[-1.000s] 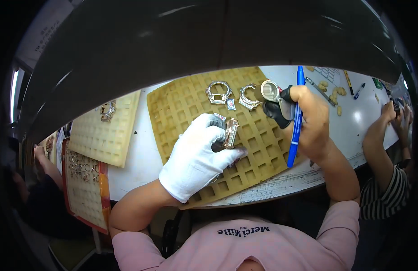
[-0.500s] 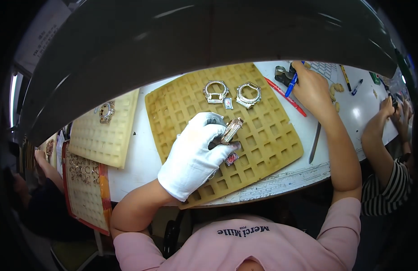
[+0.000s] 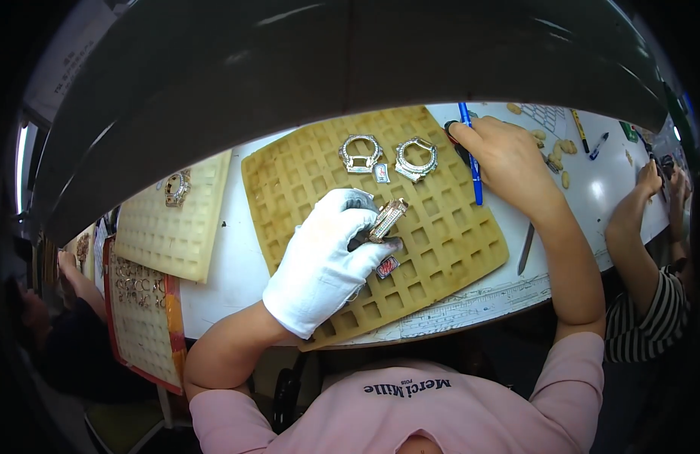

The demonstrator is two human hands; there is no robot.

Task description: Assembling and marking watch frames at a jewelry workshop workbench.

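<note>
My left hand [image 3: 320,261], in a white glove, pinches a stone-set rose-gold watch case [image 3: 388,219] on edge above a yellow grid pad [image 3: 448,242]. By its thumb is a small tag [image 3: 388,266] with red marks. My bare right hand [image 3: 513,159] is curled at the pad's far right edge, with a blue pen [image 3: 475,178] at its fingers. A dark object [image 3: 453,130] shows beside the fingertips; its kind is unclear. Two silvery watch cases [image 3: 360,154] [image 3: 416,160] lie on the pad, with a small label [image 3: 381,173] between them.
On the left, a paler grid pad [image 3: 172,234] bears another watch case [image 3: 177,188]. A red-edged tray [image 3: 142,325] holds several small rings. To the right are a pointed tool [image 3: 526,250], peanut-like pieces [image 3: 566,147] and more pens. A dark curved cover [image 3: 350,60] hangs overhead. Other people's arms show at both sides.
My right hand has moved left toward the pad, and the blue pen has shifted left with it. The red pen on the table is no longer plainly visible. My left hand stays put.
</note>
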